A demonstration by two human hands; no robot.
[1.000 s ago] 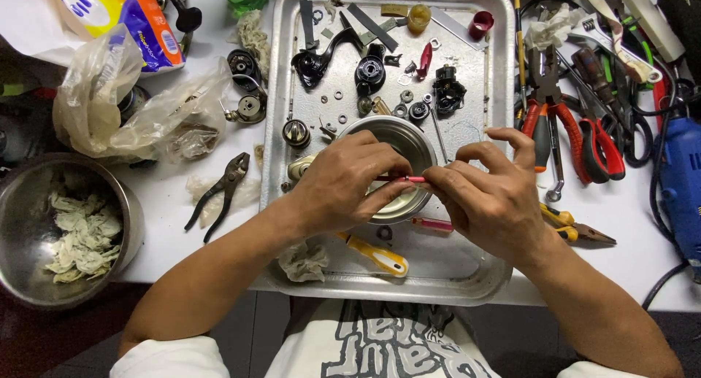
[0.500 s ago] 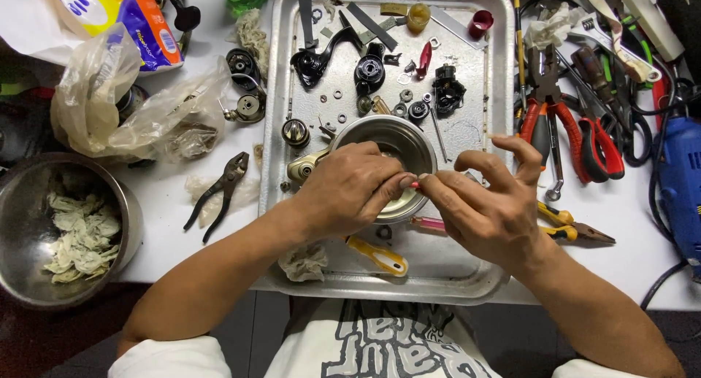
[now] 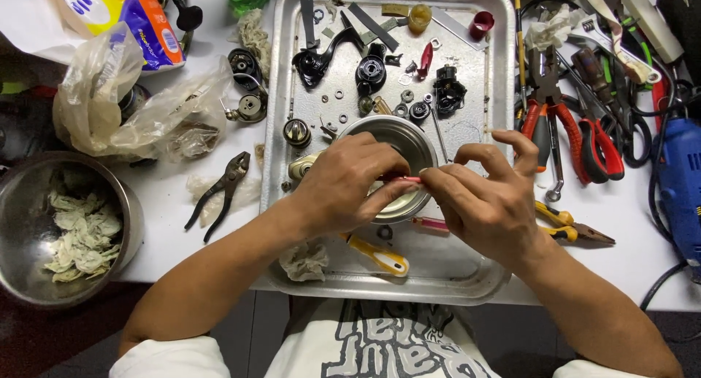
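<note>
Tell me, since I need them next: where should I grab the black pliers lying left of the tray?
Take the black pliers by the two handles, which splay down-left toward the steel bowl. Come from above on that lower end: they lie flat on the white table, and the head points up-right toward the tray.

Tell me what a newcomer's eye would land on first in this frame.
First the two hands at the centre: the left hand and right hand pinch a thin red stick between their fingertips, over a small metal bowl. They work above a metal tray strewn with small dark parts and washers. To the right lie red-handled pliers; at far left sits a steel bowl of crumpled wipes.
</note>
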